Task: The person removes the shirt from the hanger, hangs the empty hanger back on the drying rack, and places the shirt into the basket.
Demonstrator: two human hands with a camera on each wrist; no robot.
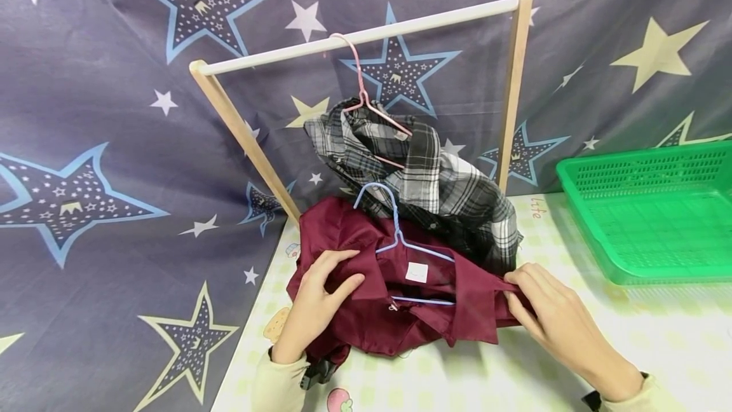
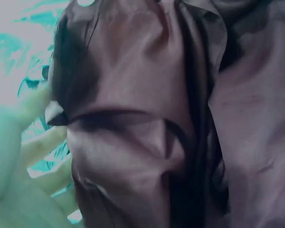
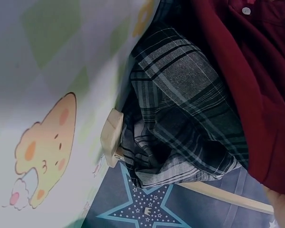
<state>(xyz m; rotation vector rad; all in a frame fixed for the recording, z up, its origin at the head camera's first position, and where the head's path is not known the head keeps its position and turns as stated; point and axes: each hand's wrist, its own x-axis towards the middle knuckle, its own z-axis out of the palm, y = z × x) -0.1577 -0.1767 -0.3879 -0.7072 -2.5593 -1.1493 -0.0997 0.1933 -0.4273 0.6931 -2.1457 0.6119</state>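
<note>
A maroon collared shirt [image 1: 366,316] with a white label inside its neck is spread round a light blue hanger [image 1: 396,224], whose hook rises free above the collar. My left hand [image 1: 317,301] holds the shirt at its left shoulder, thumb and forefinger on either side of a fold by the collar. On the opposite side, my right hand [image 1: 551,316] pinches the shoulder edge between thumb and fingers. In the left wrist view, the draped cloth [image 2: 128,142] hides part of the fingers. The right wrist view shows the maroon cloth [image 3: 256,95] beside a plaid shirt.
Behind the maroon shirt, a black-and-white plaid shirt [image 1: 469,189] hangs by a pink hanger [image 1: 360,72] from the white rod [image 1: 366,35] of a wooden rack. A green basket [image 1: 595,240] stands on the right of the checked tabletop [image 1: 675,342]. A star-patterned cloth [image 1: 103,113] backs everything.
</note>
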